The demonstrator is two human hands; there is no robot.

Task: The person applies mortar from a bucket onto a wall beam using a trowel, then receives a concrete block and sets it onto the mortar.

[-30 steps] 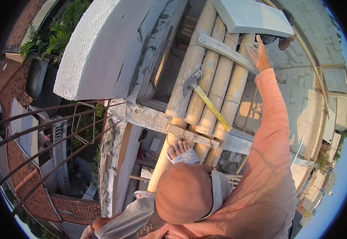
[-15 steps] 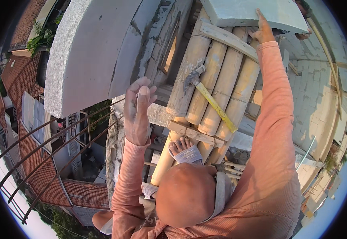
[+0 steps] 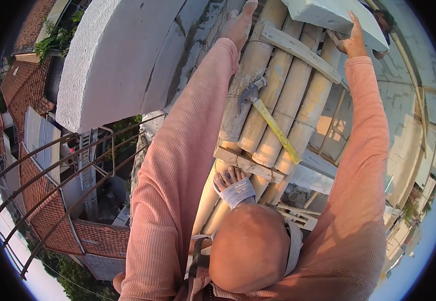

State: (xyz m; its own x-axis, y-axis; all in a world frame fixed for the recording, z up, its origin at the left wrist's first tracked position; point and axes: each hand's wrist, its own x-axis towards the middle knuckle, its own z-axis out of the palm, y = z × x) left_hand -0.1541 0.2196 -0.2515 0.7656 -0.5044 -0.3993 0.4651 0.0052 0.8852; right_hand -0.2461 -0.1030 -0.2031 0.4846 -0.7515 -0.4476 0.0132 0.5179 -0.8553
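Observation:
A large white concrete block (image 3: 338, 16) hangs over the far end of a bamboo platform (image 3: 290, 83). My right hand (image 3: 352, 40) supports its near right edge, thumb spread to the left and a finger up along its face. My left hand (image 3: 239, 25) reaches far forward, left of the block, fingers stretched and partly cut by the upper edge; nothing shows in it. A claw hammer (image 3: 273, 125) with a yellow handle lies across the bamboo poles, between my forearms.
At left stands a white block wall (image 3: 120, 60); rusty rebar (image 3: 67, 165) juts out below it, over tiled roofs (image 3: 102, 238). A wooden crosspiece (image 3: 300, 52) spans the poles. A sandaled foot (image 3: 235, 185) rests on bamboo. Another person (image 3: 382, 21) is beside the block.
My left hand has swung forward from beside the wall to the far end of the platform. The block and my right hand have shifted slightly right in view.

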